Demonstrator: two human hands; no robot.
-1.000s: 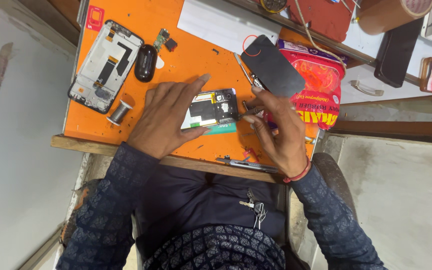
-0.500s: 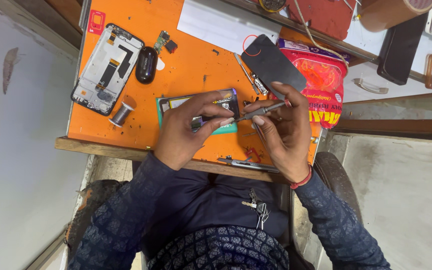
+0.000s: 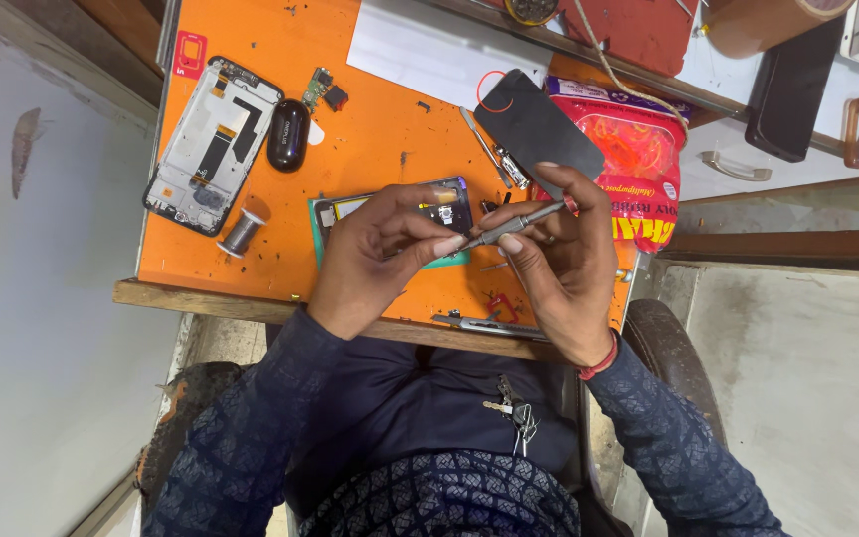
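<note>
Gripping a slim grey metal screwdriver [image 3: 514,227], right hand [image 3: 559,264] holds its shaft, left hand [image 3: 380,249] pinches the tip. Opened phone with green-edged frame [image 3: 395,214] lies at 12 o'clock on orange bench [image 3: 370,119]; internals exposed, reassembly undone.

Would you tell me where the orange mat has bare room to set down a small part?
Bare orange mat lies between the black oval case and the white sheet. It is crowded around both hands and the opened phone.

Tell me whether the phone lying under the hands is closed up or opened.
Opened. The phone lies on the orange bench with its back off, and inner parts and board show beside the left hand.
</note>
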